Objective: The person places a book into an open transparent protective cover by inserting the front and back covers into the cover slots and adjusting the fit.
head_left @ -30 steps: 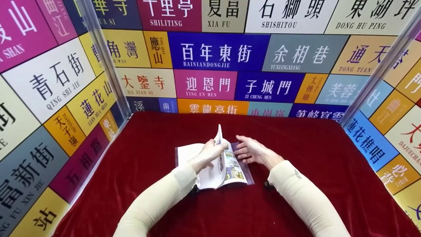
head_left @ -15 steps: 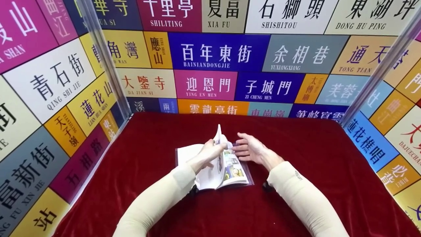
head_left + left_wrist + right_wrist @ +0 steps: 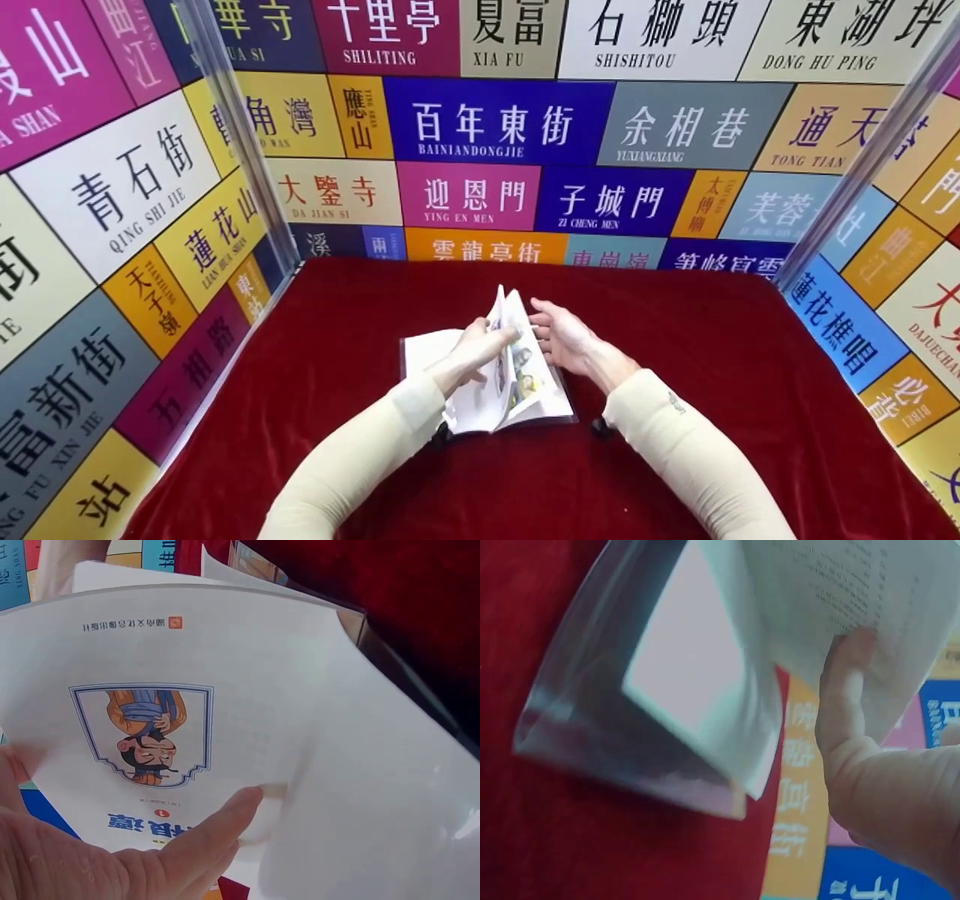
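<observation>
An open book [image 3: 435,352] with white pages and coloured pictures lies in a clear plastic cover [image 3: 577,727]. My left hand [image 3: 474,351] is over its middle, gripping raised pages, the thumb across them. In the left wrist view that thumb lies on a white title page [image 3: 142,735] with an upside-down cartoon figure in a frame. At the book's right side is my right hand [image 3: 574,341], fingers extended against another lifted page [image 3: 517,315]. The right wrist view shows one digit touching that page's printed back [image 3: 817,600], beside a folded-over white sheet [image 3: 697,667].
Dark red velvet cloth [image 3: 360,300] covers the table under the book. Panels with coloured Chinese place-name signs [image 3: 495,120] stand behind and on both sides, joined by clear corner posts [image 3: 247,150].
A page on the book's right half has risen toward the upright ones. My right hand has shifted slightly left and up with it. The left hand stays almost still, gripping its pages.
</observation>
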{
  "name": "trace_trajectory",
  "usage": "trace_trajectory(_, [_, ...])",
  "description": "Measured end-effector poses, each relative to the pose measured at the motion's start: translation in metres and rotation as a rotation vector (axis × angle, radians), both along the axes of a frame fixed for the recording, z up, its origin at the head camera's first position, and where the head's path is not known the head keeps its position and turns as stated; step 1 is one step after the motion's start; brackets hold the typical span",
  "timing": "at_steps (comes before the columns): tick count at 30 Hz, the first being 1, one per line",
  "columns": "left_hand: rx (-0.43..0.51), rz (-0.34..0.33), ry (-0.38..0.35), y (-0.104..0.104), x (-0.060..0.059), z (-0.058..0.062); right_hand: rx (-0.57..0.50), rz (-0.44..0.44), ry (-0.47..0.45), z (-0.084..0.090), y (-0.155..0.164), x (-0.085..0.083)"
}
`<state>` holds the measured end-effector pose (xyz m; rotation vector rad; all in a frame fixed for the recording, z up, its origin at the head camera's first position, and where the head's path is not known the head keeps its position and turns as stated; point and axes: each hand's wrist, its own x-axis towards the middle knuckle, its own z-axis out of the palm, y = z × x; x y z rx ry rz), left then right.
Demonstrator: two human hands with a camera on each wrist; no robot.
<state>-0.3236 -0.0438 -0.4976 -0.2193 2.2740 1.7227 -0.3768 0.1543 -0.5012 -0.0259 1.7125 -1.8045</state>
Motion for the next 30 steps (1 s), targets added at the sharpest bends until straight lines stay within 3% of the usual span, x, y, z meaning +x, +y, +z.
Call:
trace_trajectory(8, [0.040,0.012,-0.012,-0.009,0.001,0.005,0.023,0.052,0.068,0.018,-0.023,0.019])
trace_trajectory(16, [0.086,0.040,0.010,-0.031,0.001,0.008,0.016,0.105,0.135,0.023,-0.035,0.031])
trace_trajectory(23, [0.128,0.079,0.027,-0.052,0.000,0.010,0.170,0.059,0.306,0.017,-0.035,0.032])
trace_trajectory(30, [0.135,0.101,0.016,-0.073,0.003,0.002,0.314,0.036,0.487,0.002,-0.025,0.029])
